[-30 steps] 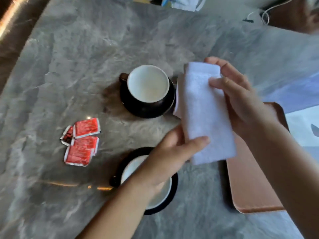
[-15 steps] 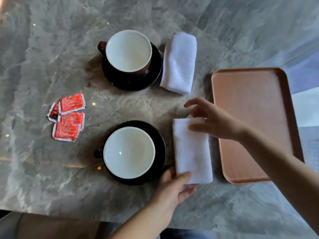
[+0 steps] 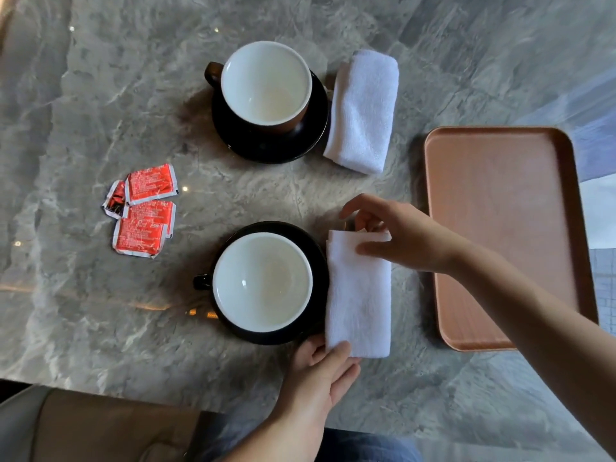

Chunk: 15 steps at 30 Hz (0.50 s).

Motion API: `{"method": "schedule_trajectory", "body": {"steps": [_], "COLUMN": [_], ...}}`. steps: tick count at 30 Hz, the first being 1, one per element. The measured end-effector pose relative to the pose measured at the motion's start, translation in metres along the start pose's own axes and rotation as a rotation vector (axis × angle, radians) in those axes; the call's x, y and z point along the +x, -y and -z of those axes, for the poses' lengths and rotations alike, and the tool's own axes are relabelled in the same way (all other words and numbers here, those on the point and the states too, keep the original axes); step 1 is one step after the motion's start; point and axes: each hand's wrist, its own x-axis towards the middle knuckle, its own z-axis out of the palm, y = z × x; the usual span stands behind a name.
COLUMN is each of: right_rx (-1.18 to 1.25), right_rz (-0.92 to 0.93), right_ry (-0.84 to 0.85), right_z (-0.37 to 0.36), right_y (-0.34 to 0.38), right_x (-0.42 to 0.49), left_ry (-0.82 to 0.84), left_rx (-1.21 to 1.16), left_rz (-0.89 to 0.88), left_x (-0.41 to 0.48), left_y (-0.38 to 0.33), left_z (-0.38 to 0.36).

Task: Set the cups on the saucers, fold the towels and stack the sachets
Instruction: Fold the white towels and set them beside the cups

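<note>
A: The near towel is laid flat on the table, folded, its long edge touching the near saucer. Its far end is pressed under the right hand, fingers spread and loosely curled, with nothing clamped. Its near corner is touched by the left hand, fingers open and flat.

B: What is risked?

A: If the hands are lifted unevenly, the fold may be sprung open, since terry cloth is likely to relax. If the towel is pushed leftward, the saucer could be nudged and the near cup rattled on it.

B: And the rest?

A: The far cup is seated on the far saucer, with the far towel folded just beside it; nothing there seems threatened. The sachets are left overlapped and scattered, well apart from the hands, not yet stacked. One looks crumpled, so a stack may be tipped by it.

B: The tray?

A: It is bare, and lies under the right forearm. It could be caught by the arm if that is withdrawn low.
</note>
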Motion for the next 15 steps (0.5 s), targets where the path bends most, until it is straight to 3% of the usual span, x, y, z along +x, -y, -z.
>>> {"method": "schedule_trajectory", "body": {"steps": [10,15], "right_rx": [-0.135,-0.068], "right_rz": [0.014,0.061], "right_ry": [0.06,0.022], "right_z": [0.003,0.005], "right_y": [0.013,0.032], "right_x": [0.004,0.017], "left_ry": [0.114,0.22], "left_rx": [0.367,0.565], "left_rz": [-0.1,-0.085], "left_x": [-0.006,-0.01], "left_y": [-0.01,-0.037], "left_z": [0.02,0.061]}}
